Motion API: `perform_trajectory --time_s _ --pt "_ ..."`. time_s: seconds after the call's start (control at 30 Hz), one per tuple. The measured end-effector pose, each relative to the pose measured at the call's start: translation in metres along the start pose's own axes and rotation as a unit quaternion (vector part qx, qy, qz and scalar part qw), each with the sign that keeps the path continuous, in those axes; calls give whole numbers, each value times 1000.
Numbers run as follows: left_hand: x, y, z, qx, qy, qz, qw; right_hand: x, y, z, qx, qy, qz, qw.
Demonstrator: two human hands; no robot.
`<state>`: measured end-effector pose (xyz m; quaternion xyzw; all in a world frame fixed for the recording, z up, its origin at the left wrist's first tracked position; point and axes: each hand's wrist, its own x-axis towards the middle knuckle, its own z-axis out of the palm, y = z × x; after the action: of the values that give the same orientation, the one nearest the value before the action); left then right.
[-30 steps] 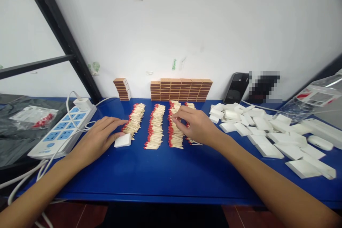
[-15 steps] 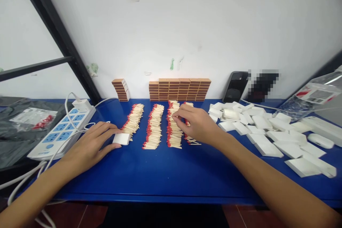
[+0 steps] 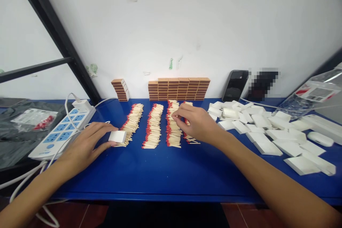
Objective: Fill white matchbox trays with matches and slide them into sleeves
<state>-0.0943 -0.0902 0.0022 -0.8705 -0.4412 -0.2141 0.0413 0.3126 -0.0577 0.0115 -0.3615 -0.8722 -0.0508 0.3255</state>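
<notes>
My left hand [image 3: 84, 145] grips a small white matchbox tray [image 3: 118, 136] between thumb and fingers, at the near end of the leftmost row of matches [image 3: 133, 119]. Only the tray's flat white face shows. Right of that row lies a second row of red-headed matches [image 3: 153, 128]. Over the third row of matches [image 3: 173, 133] my right hand [image 3: 196, 121] is closed, thumb and index finger pinched together; whatever lies between the tips is too small to make out. This hand partly hides the fourth row of matches [image 3: 191, 139].
Stacked matchboxes [image 3: 179, 89] line the wall, with a shorter stack [image 3: 120, 90] to their left. A heap of white trays [image 3: 263, 146] covers the right side. A power strip [image 3: 62, 131] with cables lies left. A black phone [image 3: 235, 85] leans on the wall.
My left hand has shifted slightly left with the tray, uncovering the near end of the leftmost match row. My right hand stays pinched over the third row.
</notes>
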Motion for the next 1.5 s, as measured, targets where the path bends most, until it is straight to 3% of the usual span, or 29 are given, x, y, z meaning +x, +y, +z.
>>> perform_trajectory --time_s 0.43,0.53,0.67,0.8,1.13,1.27,1.4,1.5 --pt "-2 9 -8 -29 21 -46 998 0 -1 2 2 -10 -5 1000" --pt "-17 21 -12 -59 34 -49 996 -1 -2 2 4 -13 -3 1000" --pt "-52 46 -16 -81 -42 -18 996 -2 -2 4 7 -15 -3 1000" --pt "-74 57 -11 -35 -52 9 998 -1 -1 5 7 -22 -2 1000" --pt "-46 45 5 -33 -18 -12 999 -1 -2 4 16 -21 11 1000" --pt "-47 46 3 -63 -4 -56 996 -2 -1 4 22 -19 4 1000" --pt "-45 56 0 -183 -4 -146 972 -1 -3 4 28 -16 4 999" --pt "-34 74 1 -376 -27 -197 905 2 -16 1 89 1 4 996"
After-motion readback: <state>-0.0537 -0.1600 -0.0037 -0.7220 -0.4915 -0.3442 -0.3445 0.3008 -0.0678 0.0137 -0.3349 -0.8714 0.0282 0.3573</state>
